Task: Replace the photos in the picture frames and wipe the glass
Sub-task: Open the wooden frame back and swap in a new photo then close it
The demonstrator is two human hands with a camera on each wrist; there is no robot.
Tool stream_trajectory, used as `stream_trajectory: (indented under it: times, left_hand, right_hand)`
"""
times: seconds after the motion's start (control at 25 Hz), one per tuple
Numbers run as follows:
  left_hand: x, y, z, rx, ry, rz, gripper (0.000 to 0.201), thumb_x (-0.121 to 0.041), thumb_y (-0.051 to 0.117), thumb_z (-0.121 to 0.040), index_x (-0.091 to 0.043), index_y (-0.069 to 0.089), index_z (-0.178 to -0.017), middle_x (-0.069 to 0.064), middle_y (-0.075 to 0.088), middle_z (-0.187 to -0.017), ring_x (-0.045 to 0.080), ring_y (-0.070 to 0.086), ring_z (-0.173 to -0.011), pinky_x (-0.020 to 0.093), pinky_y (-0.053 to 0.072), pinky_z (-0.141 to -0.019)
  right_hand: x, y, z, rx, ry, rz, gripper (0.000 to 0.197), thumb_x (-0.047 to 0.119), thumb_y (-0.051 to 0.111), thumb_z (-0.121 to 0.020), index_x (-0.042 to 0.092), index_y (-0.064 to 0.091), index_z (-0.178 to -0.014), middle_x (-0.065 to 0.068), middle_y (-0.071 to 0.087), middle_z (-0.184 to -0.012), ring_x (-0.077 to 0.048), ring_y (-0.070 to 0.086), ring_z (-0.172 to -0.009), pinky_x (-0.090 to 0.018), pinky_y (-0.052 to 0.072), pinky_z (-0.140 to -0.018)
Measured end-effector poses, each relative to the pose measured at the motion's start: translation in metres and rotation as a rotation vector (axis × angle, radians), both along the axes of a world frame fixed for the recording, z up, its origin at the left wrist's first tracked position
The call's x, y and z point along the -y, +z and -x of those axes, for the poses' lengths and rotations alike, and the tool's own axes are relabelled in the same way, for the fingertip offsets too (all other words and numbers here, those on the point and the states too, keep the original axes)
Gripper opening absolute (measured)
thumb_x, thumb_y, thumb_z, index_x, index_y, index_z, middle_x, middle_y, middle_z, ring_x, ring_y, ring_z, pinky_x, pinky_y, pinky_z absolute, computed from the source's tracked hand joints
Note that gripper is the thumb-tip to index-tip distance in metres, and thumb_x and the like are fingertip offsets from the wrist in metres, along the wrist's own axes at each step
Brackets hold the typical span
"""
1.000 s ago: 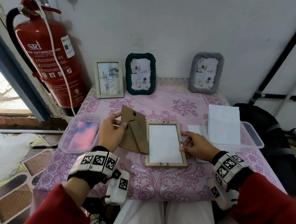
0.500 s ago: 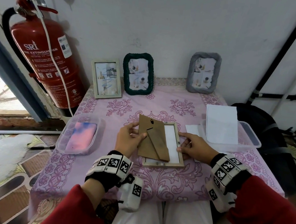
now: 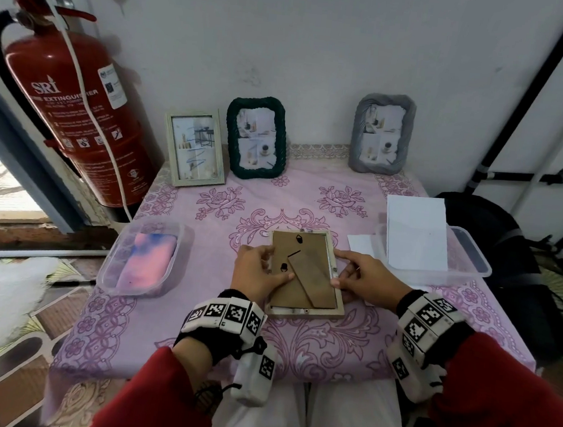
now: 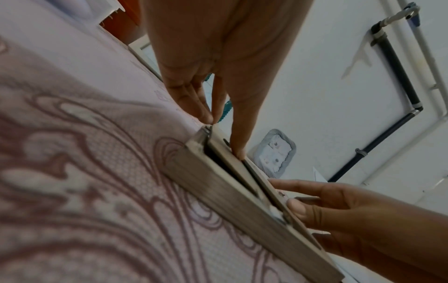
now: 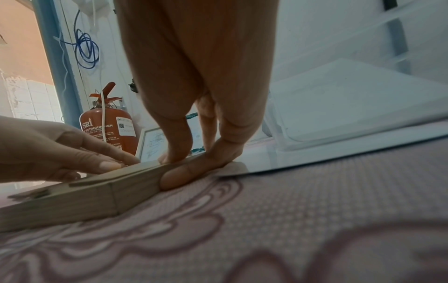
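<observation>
A light wooden frame [image 3: 305, 313] lies face down in the middle of the pink tablecloth. Its brown backing board [image 3: 304, 250], with the easel leg folded flat, sits inside it and hides the photo. My left hand [image 3: 277, 263] is at the frame's left side, fingers straight, with the thumb pressing on the board [image 4: 225, 151]. My right hand [image 3: 343, 269] holds the frame's right rim [image 5: 72, 203], thumb on top and a bent finger against the outer side. The glass is not visible.
Three frames lean on the back wall: white [image 3: 195, 148], green [image 3: 255, 138], grey [image 3: 382, 133]. A clear tub with a pink-blue cloth [image 3: 144, 262] sits left. Another tub [image 3: 474, 263] with white sheets [image 3: 415, 233] sits right. A fire extinguisher [image 3: 77, 107] stands far left.
My left hand carried the backing board from the frame's left side over the white sheet and laid it into the frame. My right hand stayed on the right rim.
</observation>
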State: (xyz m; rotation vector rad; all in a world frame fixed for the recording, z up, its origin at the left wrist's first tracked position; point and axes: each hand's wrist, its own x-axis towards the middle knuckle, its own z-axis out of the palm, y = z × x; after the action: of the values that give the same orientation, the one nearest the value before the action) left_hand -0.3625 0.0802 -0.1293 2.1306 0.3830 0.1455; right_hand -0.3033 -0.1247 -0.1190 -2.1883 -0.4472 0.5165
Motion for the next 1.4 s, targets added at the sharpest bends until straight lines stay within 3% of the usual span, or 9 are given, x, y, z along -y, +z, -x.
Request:
stream_trajectory:
  times: [0.12,0.36,0.44,0.6,0.72,0.88,1.08,1.28,1.4]
  left_hand:
    - [0.0,-0.002,0.0,-0.026,0.013,-0.079,0.072,-0.025,0.082,-0.066,-0.009,0.051,-0.13,0.012,0.043,-0.121,0.025,0.052,-0.107,0.029,0.045,-0.095]
    - [-0.002,-0.008,0.002,-0.053,-0.031,-0.058,0.062,-0.026,0.085,-0.062,-0.015,0.057,-0.117,0.007,0.039,-0.114,0.026,0.051,-0.108,0.035,0.044,-0.101]
    - [-0.003,-0.007,0.002,-0.054,-0.044,-0.065,0.069,-0.027,0.086,-0.061,-0.016,0.053,-0.12,0.007,0.039,-0.113,0.024,0.051,-0.107,0.035,0.044,-0.1]
    - [-0.008,-0.006,0.003,-0.06,-0.07,-0.047,0.063,-0.026,0.078,-0.072,-0.017,0.049,-0.127,0.002,0.037,-0.109,0.017,0.05,-0.099,0.03,0.044,-0.098]
    - [-0.016,-0.003,0.0,-0.08,-0.087,0.138,0.044,-0.008,0.06,-0.087,-0.007,0.05,-0.129,0.008,0.041,-0.1,0.019,0.053,-0.092,0.035,0.048,-0.095]
    - [-0.033,-0.002,0.001,-0.117,-0.191,0.414,0.046,0.012,0.05,-0.087,0.0,0.044,-0.132,0.007,0.049,-0.078,0.007,0.058,-0.072,0.018,0.054,-0.073]
    - [-0.039,-0.003,0.0,-0.094,-0.235,0.296,0.05,0.01,0.059,-0.083,0.002,0.046,-0.13,-0.005,0.048,-0.074,-0.003,0.056,-0.064,0.014,0.053,-0.075]
    - [-0.037,-0.003,-0.004,-0.091,-0.202,0.286,0.047,0.008,0.064,-0.08,0.0,0.052,-0.124,0.008,0.048,-0.095,0.017,0.051,-0.08,0.037,0.054,-0.086]
    - [-0.032,-0.002,-0.006,-0.084,-0.17,0.265,0.044,0.007,0.066,-0.079,-0.002,0.055,-0.12,0.0,0.045,-0.083,0.012,0.048,-0.071,0.027,0.054,-0.077]
  right_hand:
    - [0.0,0.0,0.0,0.003,0.002,0.006,0.068,0.011,0.069,-0.082,0.01,0.036,-0.141,-0.001,0.06,-0.078,-0.001,0.054,-0.066,-0.007,0.043,-0.066]
    - [-0.002,-0.002,0.001,-0.019,0.004,-0.006,0.061,0.014,0.06,-0.09,0.008,0.031,-0.143,0.001,0.053,-0.076,-0.007,0.056,-0.071,-0.009,0.047,-0.066]
    - [-0.002,-0.003,0.001,-0.023,-0.009,-0.015,0.058,0.017,0.057,-0.091,0.009,0.032,-0.143,0.003,0.05,-0.074,-0.008,0.054,-0.073,-0.008,0.046,-0.065]
    - [-0.003,-0.005,-0.001,-0.045,-0.04,-0.033,0.047,0.012,0.05,-0.095,0.01,0.038,-0.14,-0.001,0.052,-0.076,-0.019,0.056,-0.087,-0.037,0.051,-0.089]
    - [-0.003,-0.005,-0.002,-0.085,-0.044,-0.051,0.043,0.008,0.048,-0.095,0.009,0.039,-0.137,-0.01,0.053,-0.081,-0.023,0.057,-0.087,-0.047,0.051,-0.091]
    - [-0.001,-0.006,-0.003,-0.152,-0.055,-0.097,0.043,0.006,0.049,-0.094,0.01,0.038,-0.136,-0.004,0.047,-0.075,-0.017,0.057,-0.075,-0.038,0.057,-0.078]
    - [-0.004,-0.002,-0.002,-0.12,-0.082,-0.072,0.042,0.004,0.055,-0.09,0.008,0.042,-0.13,-0.005,0.049,-0.072,-0.017,0.058,-0.072,-0.028,0.057,-0.065]
    - [-0.008,0.001,-0.003,-0.112,-0.137,-0.08,0.04,-0.002,0.059,-0.086,0.006,0.044,-0.122,-0.01,0.051,-0.07,-0.019,0.057,-0.064,-0.031,0.057,-0.054]
    - [-0.008,0.0,-0.004,-0.129,-0.129,-0.092,0.039,-0.002,0.059,-0.087,0.007,0.043,-0.121,-0.011,0.05,-0.072,-0.021,0.058,-0.063,-0.04,0.058,-0.06]
